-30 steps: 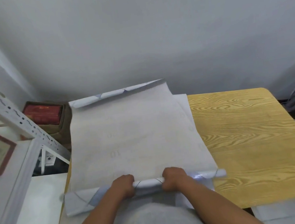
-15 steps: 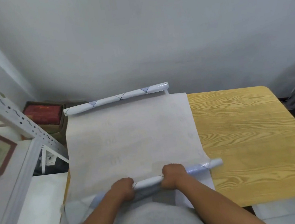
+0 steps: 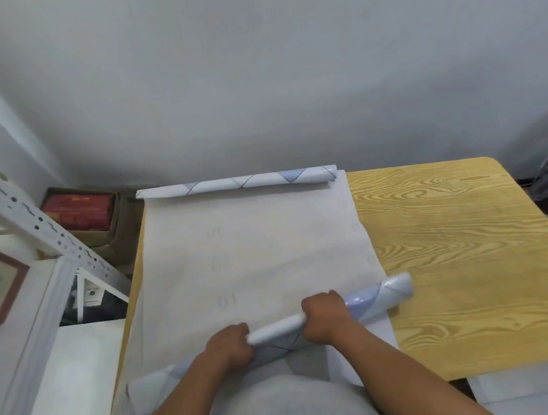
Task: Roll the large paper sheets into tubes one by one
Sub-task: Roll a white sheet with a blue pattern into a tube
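A large pale paper sheet (image 3: 254,254) lies flat on the left half of a wooden table (image 3: 461,253). Its near edge is rolled into a white and blue patterned tube (image 3: 380,294) that slants up to the right. My left hand (image 3: 231,345) grips the tube left of its middle. My right hand (image 3: 326,318) grips it a little further right. The tube's left end (image 3: 150,388) is looser and wider than the right end. The sheet's far edge is curled into a second thin roll (image 3: 235,182) near the wall.
A white metal shelf frame (image 3: 25,217) stands at the left, with a red box in a carton (image 3: 79,210) behind it. A white surface (image 3: 63,388) adjoins the table's left side. The grey wall (image 3: 283,68) rises behind the table.
The sheet's far edge has curled into a tight roll. The near tube has rolled a little forward and tilted, its right end moving further away. Both hands stay on it.
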